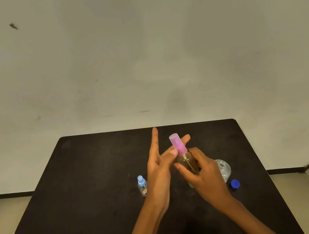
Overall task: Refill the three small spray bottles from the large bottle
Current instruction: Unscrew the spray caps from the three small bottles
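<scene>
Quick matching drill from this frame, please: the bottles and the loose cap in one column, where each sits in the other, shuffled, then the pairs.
Things:
1. pink-topped spray bottle
2. blue-topped spray bottle
3. large clear bottle
4. blue cap

Places:
A. lying loose on the table, far right
B. standing left of the left hand
C. held in the right hand
D. open-necked, behind the right hand

Pairs: 1-C, 2-B, 3-D, 4-A

Dim, warm, yellowish light. The wall [137,47] looks blotchy and soft; my hands [180,172] are slightly blurred. The worktop [82,201] reads almost black, and straight edges bow at the corners.
</scene>
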### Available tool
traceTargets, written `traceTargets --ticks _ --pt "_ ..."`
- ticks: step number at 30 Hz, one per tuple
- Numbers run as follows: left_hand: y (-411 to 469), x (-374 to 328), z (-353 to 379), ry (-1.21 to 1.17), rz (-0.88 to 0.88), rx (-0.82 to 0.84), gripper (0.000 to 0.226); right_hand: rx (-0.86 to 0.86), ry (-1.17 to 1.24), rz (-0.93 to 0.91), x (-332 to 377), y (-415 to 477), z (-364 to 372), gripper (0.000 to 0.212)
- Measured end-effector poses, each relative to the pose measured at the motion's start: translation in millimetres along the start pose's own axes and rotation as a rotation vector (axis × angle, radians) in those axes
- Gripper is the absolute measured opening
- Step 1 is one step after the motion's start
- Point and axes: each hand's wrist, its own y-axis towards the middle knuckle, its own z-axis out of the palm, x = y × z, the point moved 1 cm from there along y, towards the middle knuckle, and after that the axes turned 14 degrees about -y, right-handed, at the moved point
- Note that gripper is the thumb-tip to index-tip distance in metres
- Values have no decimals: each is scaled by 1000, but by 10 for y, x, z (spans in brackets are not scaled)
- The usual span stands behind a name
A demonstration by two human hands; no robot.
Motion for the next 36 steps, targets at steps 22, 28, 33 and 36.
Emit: traceTargets --ticks 22,28,33,36 --pt "32 -64 -76 337 195 76 72 12 0 5 -22 32 1 13" --pt "32 -33 -121 478 226 57 58 36 8 -4 6 -15 39 14" --pt "4 -63 -127 425 208 96 72 29 27 2 19 -3 20 12" --pt "-7 -73 -123 380 172 141 71 16 20 5 10 13 15 12"
